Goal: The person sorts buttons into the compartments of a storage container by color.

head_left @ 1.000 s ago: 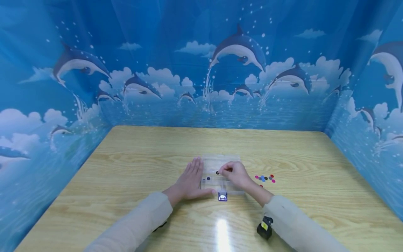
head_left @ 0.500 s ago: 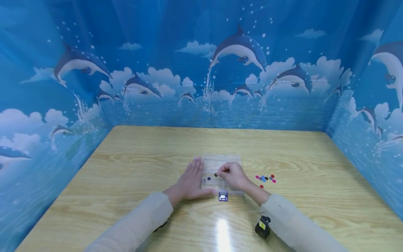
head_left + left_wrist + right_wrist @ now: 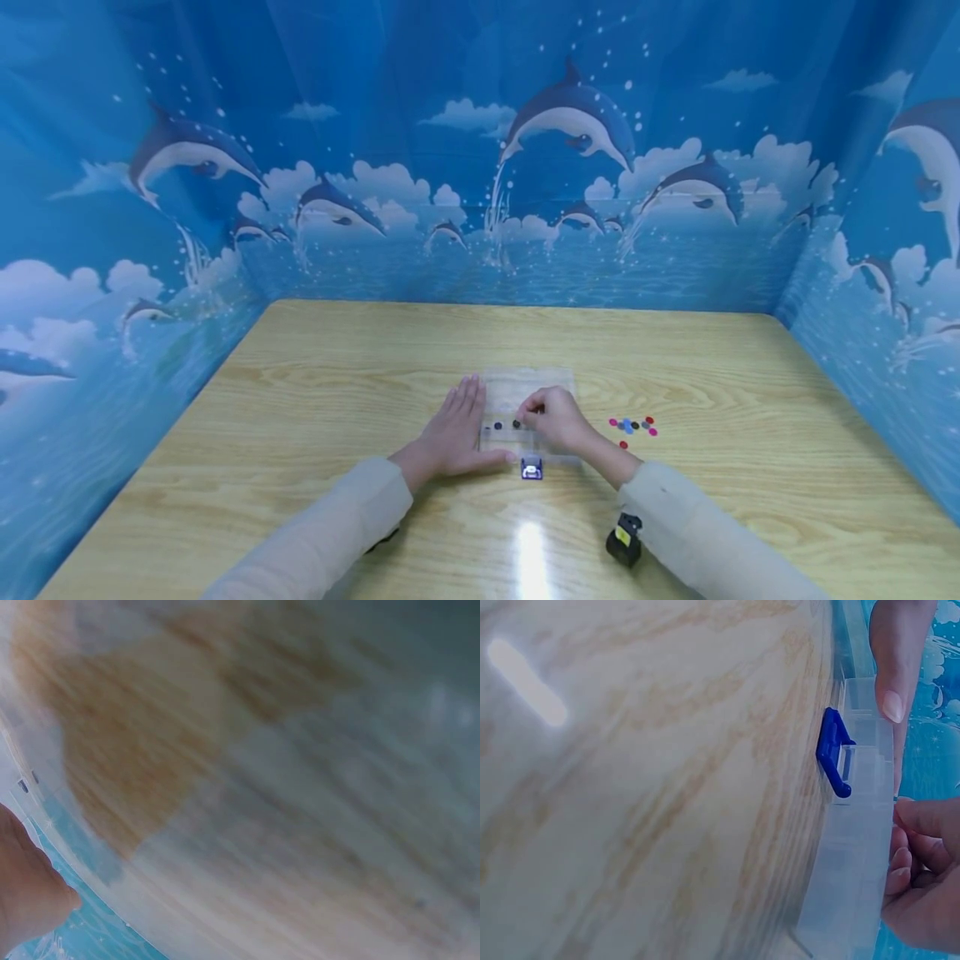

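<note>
A clear plastic compartment box (image 3: pixel 507 444) lies on the table with its transparent lid (image 3: pixel 517 379) folded back. A blue latch (image 3: pixel 831 754) juts from its front side. My left hand (image 3: pixel 453 429) lies straight-fingered along the box's left side, its thumb reaching along the front edge. My right hand (image 3: pixel 557 417) is over the box, thumb and fingertips pinching a small black button-like disc (image 3: pixel 517 424) low at the row of back compartments. Another dark disc (image 3: pixel 498 426) sits to its left in the box. In the right wrist view my fingers hide most of the held disc.
Several small discs in pink, red, blue, grey and black, among them a blue disc (image 3: pixel 627 426), lie loose right of the box. A red disc (image 3: pixel 623 445) lies slightly nearer. Dolphin-print curtains (image 3: pixel 480 250) surround the wooden table (image 3: pixel 337 375).
My right hand has brought the black disc slightly nearer to me, down from over the lid side to the row of compartments. My left hand has stayed in place.
</note>
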`<state>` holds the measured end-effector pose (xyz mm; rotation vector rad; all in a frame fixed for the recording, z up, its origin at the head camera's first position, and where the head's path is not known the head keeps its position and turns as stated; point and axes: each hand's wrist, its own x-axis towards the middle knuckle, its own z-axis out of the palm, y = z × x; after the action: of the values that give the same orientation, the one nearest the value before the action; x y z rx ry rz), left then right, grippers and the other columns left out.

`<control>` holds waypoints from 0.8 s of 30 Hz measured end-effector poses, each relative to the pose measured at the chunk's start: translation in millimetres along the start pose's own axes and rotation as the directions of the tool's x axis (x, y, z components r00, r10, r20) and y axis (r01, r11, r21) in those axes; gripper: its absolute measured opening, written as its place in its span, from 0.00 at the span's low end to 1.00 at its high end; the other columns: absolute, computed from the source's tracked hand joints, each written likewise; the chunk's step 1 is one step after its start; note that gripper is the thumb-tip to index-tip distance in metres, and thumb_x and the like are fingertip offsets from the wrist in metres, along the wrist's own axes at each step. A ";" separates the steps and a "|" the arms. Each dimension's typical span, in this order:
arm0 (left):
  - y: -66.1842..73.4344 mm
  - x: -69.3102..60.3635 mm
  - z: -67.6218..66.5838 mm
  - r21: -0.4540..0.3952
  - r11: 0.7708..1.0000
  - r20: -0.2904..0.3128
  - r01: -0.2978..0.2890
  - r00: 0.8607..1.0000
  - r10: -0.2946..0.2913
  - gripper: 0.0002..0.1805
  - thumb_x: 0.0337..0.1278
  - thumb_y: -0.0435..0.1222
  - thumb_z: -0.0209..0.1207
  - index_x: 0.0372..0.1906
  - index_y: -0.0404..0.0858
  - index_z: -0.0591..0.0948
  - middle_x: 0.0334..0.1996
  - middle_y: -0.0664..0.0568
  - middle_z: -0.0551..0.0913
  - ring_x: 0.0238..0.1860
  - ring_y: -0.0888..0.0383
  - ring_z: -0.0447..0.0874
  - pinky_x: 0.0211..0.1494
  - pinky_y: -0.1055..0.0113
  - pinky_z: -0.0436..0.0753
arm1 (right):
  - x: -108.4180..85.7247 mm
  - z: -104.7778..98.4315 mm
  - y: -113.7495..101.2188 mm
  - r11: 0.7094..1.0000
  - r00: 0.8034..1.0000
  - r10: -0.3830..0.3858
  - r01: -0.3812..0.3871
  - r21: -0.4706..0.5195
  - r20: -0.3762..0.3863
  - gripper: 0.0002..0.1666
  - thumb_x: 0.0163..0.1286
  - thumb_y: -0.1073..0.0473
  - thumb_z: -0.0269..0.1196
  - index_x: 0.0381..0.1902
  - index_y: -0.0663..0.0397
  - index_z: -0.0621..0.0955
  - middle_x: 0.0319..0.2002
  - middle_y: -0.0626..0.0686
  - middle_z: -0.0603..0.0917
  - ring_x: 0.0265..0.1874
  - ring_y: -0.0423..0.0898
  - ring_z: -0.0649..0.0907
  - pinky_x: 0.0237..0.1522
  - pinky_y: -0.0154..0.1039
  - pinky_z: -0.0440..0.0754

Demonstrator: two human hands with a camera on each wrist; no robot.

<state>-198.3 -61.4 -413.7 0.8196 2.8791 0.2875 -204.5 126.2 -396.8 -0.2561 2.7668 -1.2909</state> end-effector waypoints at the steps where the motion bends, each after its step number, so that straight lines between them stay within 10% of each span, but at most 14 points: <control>1: -0.1 0.1 0.1 -0.002 1.000 -0.002 -0.001 1.000 0.001 0.60 0.50 0.70 0.46 0.71 0.28 0.41 0.73 0.35 0.37 0.74 0.43 0.34 0.76 0.52 0.45 | -0.4 0.0 -0.5 1.000 1.000 0.006 -0.006 0.003 -0.003 0.04 0.57 0.71 0.61 0.27 0.63 0.84 0.26 0.53 0.84 0.25 0.40 0.76 0.28 0.29 0.76; 24: -1.5 1.5 2.6 -0.001 1.000 -0.006 -0.002 1.000 0.002 0.60 0.51 0.70 0.45 0.72 0.29 0.42 0.73 0.36 0.37 0.74 0.43 0.34 0.76 0.53 0.45 | -8.4 -12.5 3.4 0.994 0.992 0.005 0.009 0.106 -0.128 0.04 0.59 0.65 0.63 0.32 0.61 0.83 0.28 0.53 0.83 0.27 0.41 0.75 0.28 0.28 0.74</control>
<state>-199.9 -61.5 -416.7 0.8231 2.8831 0.2922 -198.5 139.3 -391.4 -0.1748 2.7889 -1.5005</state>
